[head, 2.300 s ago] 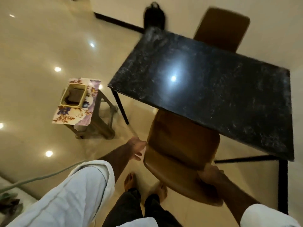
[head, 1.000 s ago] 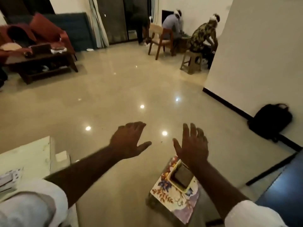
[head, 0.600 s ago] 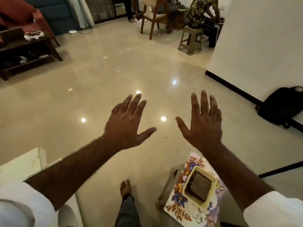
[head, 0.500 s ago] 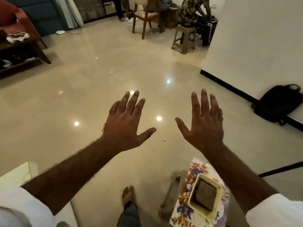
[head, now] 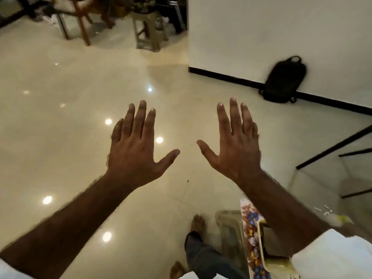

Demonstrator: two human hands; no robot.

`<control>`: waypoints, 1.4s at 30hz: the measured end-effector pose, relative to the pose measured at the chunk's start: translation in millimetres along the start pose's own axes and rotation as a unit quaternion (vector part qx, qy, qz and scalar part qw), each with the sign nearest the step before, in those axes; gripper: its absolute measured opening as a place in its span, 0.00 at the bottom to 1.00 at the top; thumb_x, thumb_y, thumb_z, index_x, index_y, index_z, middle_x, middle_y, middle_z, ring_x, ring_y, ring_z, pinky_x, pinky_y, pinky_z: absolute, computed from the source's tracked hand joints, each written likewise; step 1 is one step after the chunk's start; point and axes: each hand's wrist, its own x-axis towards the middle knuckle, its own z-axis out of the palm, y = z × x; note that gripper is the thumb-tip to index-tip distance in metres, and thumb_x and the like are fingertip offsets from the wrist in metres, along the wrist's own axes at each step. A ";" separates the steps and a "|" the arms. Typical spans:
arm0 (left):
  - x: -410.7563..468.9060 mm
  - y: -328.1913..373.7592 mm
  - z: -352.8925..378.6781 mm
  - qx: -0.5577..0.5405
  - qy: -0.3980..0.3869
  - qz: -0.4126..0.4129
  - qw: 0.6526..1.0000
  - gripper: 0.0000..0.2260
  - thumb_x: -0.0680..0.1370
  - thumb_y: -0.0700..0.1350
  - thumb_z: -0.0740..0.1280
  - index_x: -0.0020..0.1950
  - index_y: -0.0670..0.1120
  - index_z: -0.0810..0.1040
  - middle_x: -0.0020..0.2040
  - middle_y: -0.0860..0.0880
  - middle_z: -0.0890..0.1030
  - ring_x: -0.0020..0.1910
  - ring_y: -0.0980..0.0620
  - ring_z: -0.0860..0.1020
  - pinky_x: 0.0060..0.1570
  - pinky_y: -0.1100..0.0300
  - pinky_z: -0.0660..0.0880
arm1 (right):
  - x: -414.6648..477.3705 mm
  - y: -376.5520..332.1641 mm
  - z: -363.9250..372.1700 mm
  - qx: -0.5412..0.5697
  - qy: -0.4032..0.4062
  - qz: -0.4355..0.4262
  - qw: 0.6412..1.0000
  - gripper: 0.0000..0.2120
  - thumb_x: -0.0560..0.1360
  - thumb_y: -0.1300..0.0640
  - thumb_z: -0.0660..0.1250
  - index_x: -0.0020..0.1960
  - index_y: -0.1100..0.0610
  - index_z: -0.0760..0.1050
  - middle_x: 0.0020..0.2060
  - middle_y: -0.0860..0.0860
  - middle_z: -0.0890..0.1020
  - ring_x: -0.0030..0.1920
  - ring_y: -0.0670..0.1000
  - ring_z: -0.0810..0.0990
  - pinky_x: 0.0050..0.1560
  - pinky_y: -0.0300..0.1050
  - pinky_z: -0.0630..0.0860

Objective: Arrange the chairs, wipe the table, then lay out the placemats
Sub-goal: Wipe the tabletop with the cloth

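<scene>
Placemats (head: 251, 234): floral, on the stool under your right forearm; left hand (head: 134, 150) and right hand (head: 235, 150) spread, empty—take cloth first, wipe before laying.

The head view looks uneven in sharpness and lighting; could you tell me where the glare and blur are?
In the head view, round ceiling-light reflections glare off the glossy floor; the black backpack by the wall is smeared by motion blur; the left hand and right hand are fairly sharp; wide-angle distortion tilts the wall and its black skirting.
</scene>
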 end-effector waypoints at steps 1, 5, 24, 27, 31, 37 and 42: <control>24.8 3.3 7.2 -0.005 -0.002 0.019 1.000 0.53 0.79 0.80 0.56 0.90 0.43 0.51 0.91 0.43 0.45 0.91 0.41 0.44 0.86 0.35 0.55 | 10.2 10.7 4.4 -0.006 0.001 0.018 1.000 0.50 0.82 0.23 0.55 0.91 0.53 0.51 0.90 0.59 0.50 0.89 0.65 0.52 0.80 0.68 0.64; 115.3 27.9 34.8 -0.028 0.000 0.070 0.997 0.53 0.79 0.79 0.55 0.90 0.43 0.51 0.91 0.44 0.45 0.91 0.42 0.44 0.85 0.35 0.57 | 53.7 55.8 20.9 -0.028 0.004 0.066 0.997 0.49 0.82 0.24 0.57 0.91 0.55 0.54 0.90 0.60 0.52 0.89 0.66 0.53 0.79 0.67 0.64; 533.5 235.8 161.3 -0.135 -0.047 0.426 0.893 0.52 0.79 0.80 0.54 0.90 0.44 0.52 0.91 0.44 0.47 0.91 0.42 0.46 0.86 0.36 0.56 | 243.2 275.0 75.0 -0.163 0.017 0.416 0.895 0.51 0.80 0.24 0.60 0.91 0.53 0.51 0.91 0.59 0.46 0.90 0.65 0.50 0.83 0.67 0.61; 583.2 282.6 156.9 -0.144 -0.047 0.497 0.854 0.53 0.79 0.81 0.52 0.91 0.44 0.52 0.92 0.44 0.47 0.91 0.42 0.45 0.86 0.36 0.56 | 256.0 300.4 66.1 -0.187 0.042 0.481 0.856 0.51 0.80 0.23 0.59 0.92 0.53 0.50 0.90 0.59 0.47 0.90 0.66 0.50 0.83 0.68 0.61; 620.8 359.8 153.5 -0.145 -0.044 0.594 0.790 0.53 0.79 0.80 0.54 0.91 0.44 0.52 0.91 0.44 0.48 0.91 0.42 0.46 0.85 0.35 0.59 | 245.5 332.3 52.4 -0.214 0.047 0.572 0.790 0.51 0.81 0.22 0.56 0.92 0.53 0.48 0.90 0.60 0.46 0.90 0.66 0.50 0.84 0.69 0.62; 610.2 491.5 159.8 -0.126 -0.036 0.721 0.681 0.53 0.78 0.80 0.54 0.91 0.44 0.51 0.91 0.43 0.47 0.91 0.41 0.46 0.85 0.33 0.58 | 187.1 372.4 35.2 -0.250 0.065 0.677 0.689 0.51 0.81 0.23 0.57 0.92 0.53 0.49 0.90 0.59 0.45 0.90 0.65 0.47 0.85 0.69 0.59; 557.1 584.9 151.8 -0.134 -0.038 0.797 0.588 0.54 0.78 0.82 0.52 0.91 0.46 0.47 0.91 0.45 0.44 0.90 0.42 0.42 0.86 0.35 0.54 | 128.0 386.8 15.8 -0.271 0.091 0.743 0.605 0.51 0.80 0.23 0.59 0.91 0.53 0.51 0.90 0.60 0.48 0.90 0.65 0.48 0.83 0.69 0.61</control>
